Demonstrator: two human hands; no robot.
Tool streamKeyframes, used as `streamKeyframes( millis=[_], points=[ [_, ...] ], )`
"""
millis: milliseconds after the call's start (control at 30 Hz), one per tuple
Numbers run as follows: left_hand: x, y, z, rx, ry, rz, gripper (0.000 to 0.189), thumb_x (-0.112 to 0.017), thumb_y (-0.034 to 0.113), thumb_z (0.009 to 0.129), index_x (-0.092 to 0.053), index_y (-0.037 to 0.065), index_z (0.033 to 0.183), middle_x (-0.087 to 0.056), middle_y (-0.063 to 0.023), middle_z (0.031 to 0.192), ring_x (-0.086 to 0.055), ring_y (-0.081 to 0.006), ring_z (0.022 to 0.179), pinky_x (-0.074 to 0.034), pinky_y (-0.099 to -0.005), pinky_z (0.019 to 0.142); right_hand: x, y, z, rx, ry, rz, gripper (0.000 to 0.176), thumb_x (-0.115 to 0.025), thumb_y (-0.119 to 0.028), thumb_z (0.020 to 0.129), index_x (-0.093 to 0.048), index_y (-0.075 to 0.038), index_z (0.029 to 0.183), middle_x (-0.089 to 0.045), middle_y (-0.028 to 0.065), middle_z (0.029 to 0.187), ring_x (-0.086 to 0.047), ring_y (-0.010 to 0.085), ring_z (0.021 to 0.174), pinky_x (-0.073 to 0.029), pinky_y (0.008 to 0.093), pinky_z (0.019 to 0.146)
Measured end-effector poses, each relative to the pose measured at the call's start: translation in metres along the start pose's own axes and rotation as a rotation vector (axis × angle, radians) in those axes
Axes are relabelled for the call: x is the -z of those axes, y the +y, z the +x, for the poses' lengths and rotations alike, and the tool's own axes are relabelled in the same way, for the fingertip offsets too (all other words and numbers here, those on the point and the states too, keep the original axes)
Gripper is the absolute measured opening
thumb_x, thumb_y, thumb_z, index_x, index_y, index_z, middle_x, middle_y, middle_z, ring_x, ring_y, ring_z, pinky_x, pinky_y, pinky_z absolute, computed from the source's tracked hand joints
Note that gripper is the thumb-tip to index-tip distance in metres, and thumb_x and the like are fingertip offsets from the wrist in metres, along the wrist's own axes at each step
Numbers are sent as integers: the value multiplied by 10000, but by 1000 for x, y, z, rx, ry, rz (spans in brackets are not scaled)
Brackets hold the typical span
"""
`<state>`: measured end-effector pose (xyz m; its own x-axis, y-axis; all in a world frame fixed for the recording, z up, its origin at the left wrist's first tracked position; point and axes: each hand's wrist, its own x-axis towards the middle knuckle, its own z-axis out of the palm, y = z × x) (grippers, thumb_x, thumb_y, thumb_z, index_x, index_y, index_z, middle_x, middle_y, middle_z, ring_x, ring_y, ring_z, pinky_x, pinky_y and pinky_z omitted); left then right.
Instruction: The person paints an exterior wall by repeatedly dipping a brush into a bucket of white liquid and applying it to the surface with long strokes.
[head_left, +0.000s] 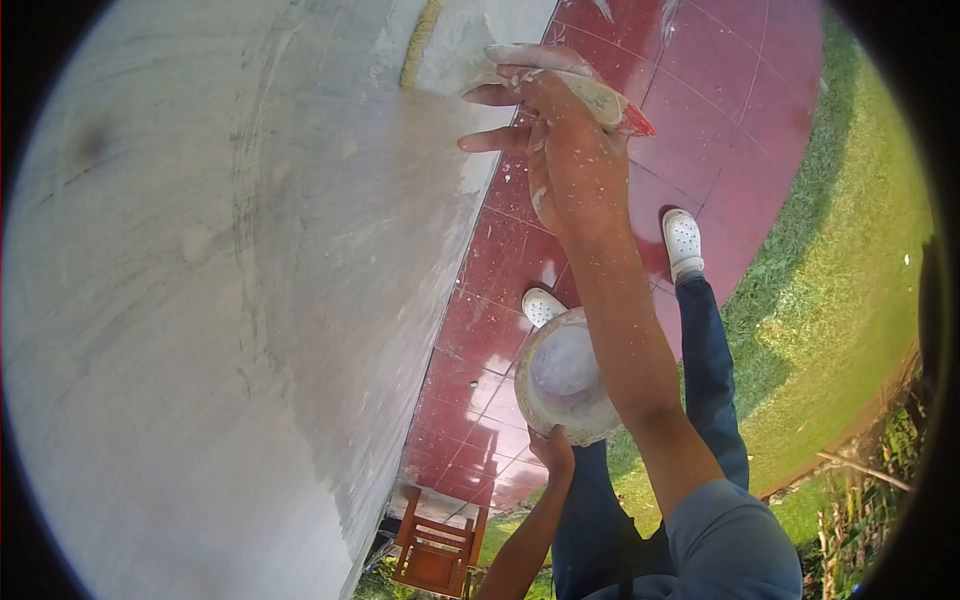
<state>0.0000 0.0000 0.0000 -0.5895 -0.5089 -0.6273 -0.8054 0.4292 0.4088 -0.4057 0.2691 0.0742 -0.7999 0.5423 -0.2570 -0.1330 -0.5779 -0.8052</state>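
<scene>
My right hand [570,140], flecked with white, is raised beside the grey wall [300,200]. Its thumb and some fingers close on a flat, whitish scraper [600,98] with a red corner, while another finger sticks out toward the wall. Below, my left hand [552,450] grips the rim of a round, stained bowl [590,420] with pale material [565,360] inside. My right forearm covers part of the bowl's right side. Near the scraper, a rough yellowish strip [422,40] runs along a whiter patch of the wall.
Red floor tiles [700,90] with white specks lie beside the wall. My feet in white shoes [682,240] stand on them. A wooden chair [437,550] is at the bottom, close to the wall. Grass [850,270] borders the tiles on the right.
</scene>
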Motion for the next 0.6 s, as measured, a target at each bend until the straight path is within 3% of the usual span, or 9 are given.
streamKeyframes(
  millis=[67, 100, 167, 267, 333, 367, 433, 533, 600],
  points=[
    [1, -3, 3, -6, 12, -35, 568, -621, 25, 713, -521, -89, 1260, -646, -279, 1104, -641, -387, 1013, -485, -422, 895, 2, -17, -3, -22, -92, 491, 248, -461, -105, 955, -544, 0, 1164, -583, 154, 1161, -639, 348, 1044, -645, 423, 607],
    [-5, 3, -2, -2, -11, -48, 568, -621, 25, 713, -521, -89, 1260, -646, -279, 1104, -641, -387, 1013, -485, -422, 895, 2, -21, 1, -13, -96, 467, 248, -461, -105, 955, -544, 0, 1164, -583, 154, 1161, -639, 348, 1044, -645, 423, 607],
    [-5, 10, -1, -18, 5, -37, 549, -612, 21, 718, -528, -95, 1247, -657, -278, 1075, -650, -392, 992, -492, -427, 879, 2, 1, 7, 13, -132, 582, 356, -479, -179, 990, -466, -13, 1305, -548, 182, 1211, -598, 374, 1123, -653, 341, 598],
    [-1, 21, -3, -27, -2, -12, 539, -610, 25, 721, -533, -96, 1240, -663, -277, 1062, -654, -396, 985, -498, -430, 867, 17, 87, 10, -203, -3, 643, 246, -456, -134, 983, -504, 18, 1171, -578, 206, 1138, -630, 328, 1048, -653, 419, 692],
    [0, 21, -2, -29, 0, -10, 536, -610, 25, 721, -535, -96, 1238, -664, -279, 1063, -653, -400, 989, -500, -429, 864, 63, 128, 13, -186, 194, 371, 190, -488, -63, 945, -551, 22, 1104, -599, 182, 1077, -660, 288, 971, -652, 420, 666],
    [-1, 20, -1, -27, -3, -3, 532, -610, 25, 722, -537, -96, 1235, -664, -280, 1064, -652, -404, 992, -501, -429, 860, 78, 142, 12, -181, 192, 373, 190, -488, -63, 945, -551, 22, 1104, -599, 182, 1077, -660, 288, 971, -652, 420, 666],
    [3, 18, -3, -51, -5, 2, 533, -610, 22, 722, -535, -96, 1236, -662, -281, 1067, -651, -404, 990, -500, -428, 863, 90, 147, 4, -390, 396, 156, 188, -512, -20, 922, -577, 39, 1088, -618, 173, 1030, -660, 258, 947, -652, 402, 693],
    [-7, 10, 3, -60, 18, -22, 535, -609, 15, 721, -531, -97, 1238, -658, -280, 1074, -649, -403, 987, -498, -426, 871, 62, 113, 6, -236, 275, 147, 184, -536, 15, 901, -598, 43, 1073, -630, 144, 986, -659, 244, 956, -652, 387, 684],
    [-1, 8, -2, -44, 21, -24, 543, -608, 15, 716, -527, -96, 1241, -654, -276, 1081, -648, -388, 984, -493, -420, 886, 15, 61, 0, -106, 169, 81, 188, -524, -18, 929, -574, 34, 1102, -620, 136, 1023, -658, 288, 992, -648, 431, 703]
  ],
)
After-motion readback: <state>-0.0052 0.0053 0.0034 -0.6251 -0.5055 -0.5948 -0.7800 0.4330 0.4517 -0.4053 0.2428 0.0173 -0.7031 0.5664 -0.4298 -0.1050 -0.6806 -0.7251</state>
